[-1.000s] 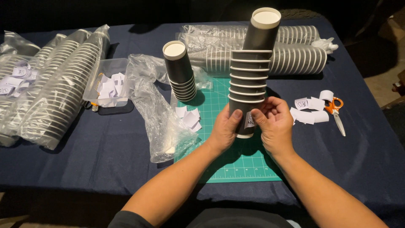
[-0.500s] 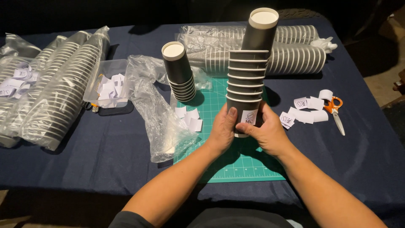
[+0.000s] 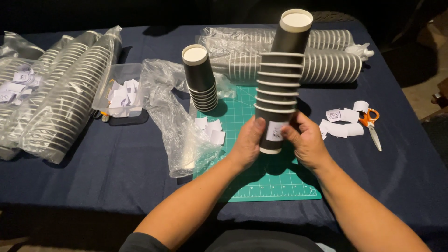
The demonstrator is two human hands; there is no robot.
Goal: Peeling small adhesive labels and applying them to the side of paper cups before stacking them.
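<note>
Both hands grip the bottom of a tall upside-down stack of dark paper cups (image 3: 280, 79) with white rims, held above a green cutting mat (image 3: 275, 182). My left hand (image 3: 249, 142) wraps the left side of the lowest cup, and my right hand (image 3: 305, 142) holds the right side. A small white label (image 3: 275, 131) sits on the lowest cup between my thumbs. A shorter upside-down cup stack (image 3: 199, 77) stands on the mat's far left corner. Loose white labels (image 3: 211, 129) lie on the mat beside it.
Bagged sleeves of cups lie at the left (image 3: 60, 102) and at the back right (image 3: 326, 60). An empty plastic sleeve (image 3: 177, 130) lies left of the mat. A clear tray of labels (image 3: 122, 93) sits behind it. Orange-handled scissors (image 3: 371, 121) and label strips (image 3: 343, 126) are at the right.
The cup stack has lifted slightly and tilted a little to the right. The white label now shows on the lowest cup, and both thumbs press beside it.
</note>
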